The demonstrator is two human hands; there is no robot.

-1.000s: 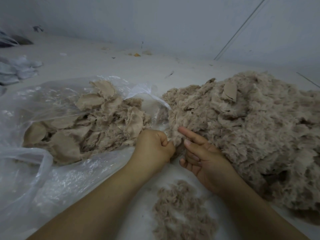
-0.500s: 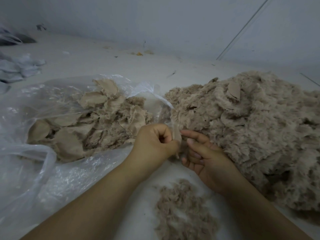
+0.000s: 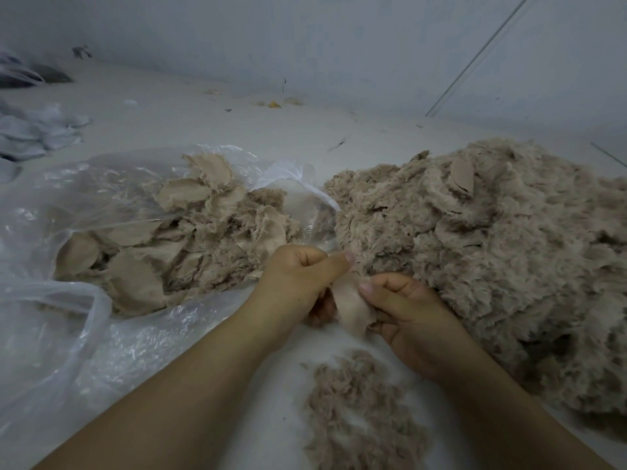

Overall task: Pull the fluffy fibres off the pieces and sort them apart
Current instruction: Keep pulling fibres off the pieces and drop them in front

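Note:
A beige fabric piece (image 3: 351, 307) is held between both hands at the centre. My left hand (image 3: 298, 283) grips its upper left edge with curled fingers and thumb. My right hand (image 3: 403, 310) pinches its right side, thumb on top. A big heap of fluffy beige pieces (image 3: 492, 252) lies on the right, touching my right hand. A clear plastic bag (image 3: 68, 300) on the left holds several stripped flat pieces (image 3: 176, 245). A small pile of loose pulled fibres (image 3: 359, 412) lies on the white surface below my hands.
The white surface (image 3: 203, 120) runs back to a pale wall. Grey-white cloth bundles (image 3: 30, 134) lie at the far left edge. Small scraps (image 3: 273, 104) are scattered near the wall.
Both hands drew a piece out of the heap's edge and toward me. The flat backing of the piece now shows between them.

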